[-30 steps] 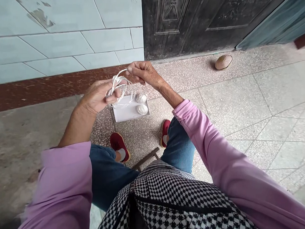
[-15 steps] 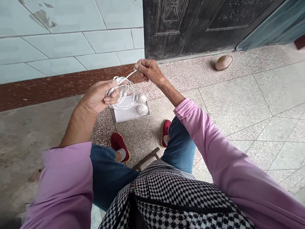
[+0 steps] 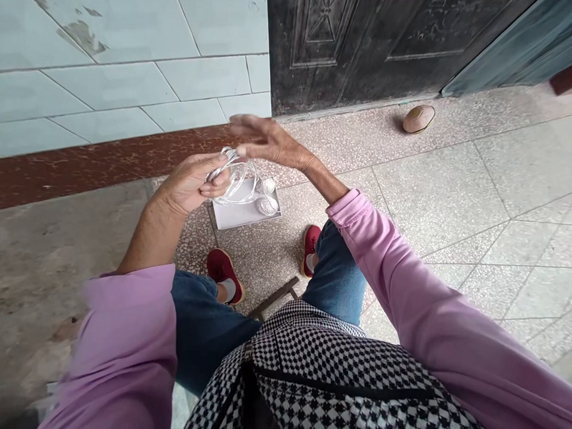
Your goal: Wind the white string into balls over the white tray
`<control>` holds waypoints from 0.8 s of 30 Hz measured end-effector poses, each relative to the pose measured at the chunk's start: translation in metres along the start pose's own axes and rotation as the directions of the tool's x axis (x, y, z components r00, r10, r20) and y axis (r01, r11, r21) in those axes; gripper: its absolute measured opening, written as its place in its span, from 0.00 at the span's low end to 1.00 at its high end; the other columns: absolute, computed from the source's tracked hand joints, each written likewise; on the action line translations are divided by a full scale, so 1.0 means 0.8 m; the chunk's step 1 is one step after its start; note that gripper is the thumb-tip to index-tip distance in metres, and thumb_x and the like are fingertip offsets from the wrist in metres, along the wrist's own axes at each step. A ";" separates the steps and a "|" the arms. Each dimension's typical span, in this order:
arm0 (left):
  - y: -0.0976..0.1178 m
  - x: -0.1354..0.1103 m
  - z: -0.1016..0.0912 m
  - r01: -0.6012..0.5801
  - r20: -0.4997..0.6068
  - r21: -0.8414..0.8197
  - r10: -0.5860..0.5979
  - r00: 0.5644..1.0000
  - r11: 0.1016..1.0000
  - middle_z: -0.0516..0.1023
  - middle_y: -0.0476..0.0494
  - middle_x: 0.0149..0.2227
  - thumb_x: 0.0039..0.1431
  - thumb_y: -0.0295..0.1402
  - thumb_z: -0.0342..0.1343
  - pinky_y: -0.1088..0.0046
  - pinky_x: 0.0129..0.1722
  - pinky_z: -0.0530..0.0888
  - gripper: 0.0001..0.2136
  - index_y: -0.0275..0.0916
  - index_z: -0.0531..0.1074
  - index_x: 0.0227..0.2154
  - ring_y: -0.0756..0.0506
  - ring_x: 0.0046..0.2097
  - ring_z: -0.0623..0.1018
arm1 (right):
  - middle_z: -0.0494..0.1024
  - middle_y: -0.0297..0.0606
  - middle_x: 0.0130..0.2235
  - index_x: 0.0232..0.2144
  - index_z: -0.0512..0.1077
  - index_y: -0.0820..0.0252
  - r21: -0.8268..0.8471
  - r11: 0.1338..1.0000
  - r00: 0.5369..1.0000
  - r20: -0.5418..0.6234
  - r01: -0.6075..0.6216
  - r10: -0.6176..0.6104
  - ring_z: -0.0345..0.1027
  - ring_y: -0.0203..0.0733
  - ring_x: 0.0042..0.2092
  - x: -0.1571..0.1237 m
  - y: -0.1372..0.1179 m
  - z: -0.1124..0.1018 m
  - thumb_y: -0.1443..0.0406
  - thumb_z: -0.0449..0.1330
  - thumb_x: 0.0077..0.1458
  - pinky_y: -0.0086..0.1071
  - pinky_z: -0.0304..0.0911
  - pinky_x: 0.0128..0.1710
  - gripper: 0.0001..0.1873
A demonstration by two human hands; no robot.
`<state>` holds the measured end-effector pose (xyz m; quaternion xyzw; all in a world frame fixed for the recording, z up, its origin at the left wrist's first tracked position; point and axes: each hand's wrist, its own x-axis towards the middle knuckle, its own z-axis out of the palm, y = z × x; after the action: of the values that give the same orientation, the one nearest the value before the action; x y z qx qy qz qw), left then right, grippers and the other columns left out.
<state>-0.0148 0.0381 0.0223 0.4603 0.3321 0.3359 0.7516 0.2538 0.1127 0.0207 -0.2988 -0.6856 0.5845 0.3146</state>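
Note:
My left hand (image 3: 193, 181) is closed around a loose coil of white cord (image 3: 240, 183), whose loops hang out to the right of the fingers. Just above and right of the coil is my right hand (image 3: 274, 142), its fingers stretched out and apart, slightly blurred, with the thumb close to the top of the loops. Whether the thumb touches the cord I cannot tell. Below the coil, a shallow white tray (image 3: 234, 220) rests on the floor. Two balls of white cord, a nearer one (image 3: 267, 206) and a farther one (image 3: 267, 186), lie at its right side.
A tiled wall (image 3: 132, 65) with a brown base strip and a dark door (image 3: 348, 48) stand ahead. To the right a round brownish object (image 3: 419, 119) sits on the speckled floor. My red shoes (image 3: 225, 275) and a brown bar (image 3: 276, 297) are below.
My right hand has let go of the strand that it pulled taut and its fingers have spread, moving slightly left. My left hand, with the coil, has shifted a little to the right.

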 end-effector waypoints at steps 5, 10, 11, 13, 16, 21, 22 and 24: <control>0.001 0.000 0.003 0.004 0.037 0.020 -0.004 0.999 1.000 0.67 0.55 0.23 0.72 0.51 0.88 0.78 0.20 0.56 0.31 0.39 0.74 0.31 0.57 0.21 0.57 | 0.92 0.43 0.51 0.47 0.86 0.61 0.002 0.997 0.983 0.169 -0.078 0.076 0.82 0.52 0.67 0.003 0.002 0.034 0.69 0.89 0.61 0.35 0.78 0.66 0.18; 0.009 -0.006 -0.005 -0.045 -0.037 -0.024 0.044 0.998 0.999 0.68 0.56 0.25 0.69 0.47 0.90 0.79 0.21 0.60 0.31 0.40 0.71 0.31 0.58 0.22 0.57 | 0.79 0.31 0.34 0.35 0.75 0.59 0.036 0.979 0.972 0.130 -0.202 0.196 0.73 0.38 0.46 0.007 0.008 0.035 0.65 0.78 0.79 0.30 0.70 0.48 0.20; 0.011 -0.007 -0.007 -0.060 -0.074 -0.042 0.057 0.996 0.997 0.67 0.57 0.25 0.67 0.45 0.92 0.80 0.23 0.63 0.31 0.41 0.71 0.31 0.57 0.23 0.59 | 0.78 0.31 0.34 0.34 0.74 0.58 0.056 0.975 0.970 0.124 -0.217 0.209 0.72 0.37 0.44 0.005 0.006 0.034 0.66 0.77 0.81 0.29 0.69 0.46 0.21; 0.013 -0.007 -0.012 -0.090 -0.155 -0.068 0.078 0.985 0.994 0.64 0.59 0.25 0.66 0.40 0.92 0.80 0.25 0.67 0.30 0.41 0.71 0.32 0.55 0.25 0.62 | 0.79 0.31 0.35 0.34 0.73 0.58 0.113 0.965 0.969 0.095 -0.237 0.227 0.71 0.36 0.41 0.001 0.001 0.035 0.69 0.75 0.81 0.28 0.70 0.43 0.21; 0.011 -0.006 -0.018 -0.116 -0.276 -0.048 0.099 0.956 0.992 0.63 0.59 0.25 0.72 0.40 0.88 0.79 0.26 0.67 0.23 0.40 0.78 0.37 0.53 0.26 0.64 | 0.82 0.34 0.36 0.37 0.76 0.57 0.168 0.951 0.966 0.040 -0.258 0.255 0.76 0.37 0.41 -0.002 -0.003 0.038 0.68 0.76 0.82 0.26 0.75 0.42 0.18; 0.002 -0.003 -0.016 -0.032 -0.229 0.101 0.054 0.972 0.994 0.68 0.54 0.27 0.77 0.47 0.87 0.78 0.26 0.66 0.21 0.33 0.87 0.44 0.53 0.26 0.66 | 0.86 0.36 0.38 0.39 0.79 0.56 0.216 0.945 0.969 0.027 -0.245 0.245 0.81 0.39 0.42 -0.002 0.005 0.030 0.60 0.77 0.85 0.27 0.80 0.42 0.18; 0.000 -0.002 -0.013 -0.028 -0.189 0.081 0.043 0.981 0.996 0.67 0.55 0.26 0.77 0.47 0.87 0.78 0.26 0.66 0.22 0.33 0.88 0.43 0.53 0.26 0.65 | 0.87 0.37 0.39 0.40 0.79 0.56 0.236 0.942 0.971 0.034 -0.239 0.238 0.81 0.38 0.42 -0.001 0.007 0.028 0.58 0.77 0.85 0.27 0.80 0.42 0.19; 0.000 0.001 -0.006 -0.065 -0.156 -0.030 0.060 0.986 0.997 0.63 0.56 0.24 0.79 0.47 0.84 0.77 0.26 0.68 0.22 0.35 0.86 0.38 0.52 0.25 0.65 | 0.88 0.37 0.39 0.40 0.80 0.57 0.264 0.938 0.974 0.036 -0.225 0.223 0.82 0.37 0.41 0.001 0.011 0.027 0.54 0.76 0.87 0.28 0.79 0.42 0.21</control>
<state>-0.0186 0.0408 0.0206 0.4297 0.3688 0.3998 0.7208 0.2369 0.1012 0.0095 -0.3284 -0.5633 0.7040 0.2816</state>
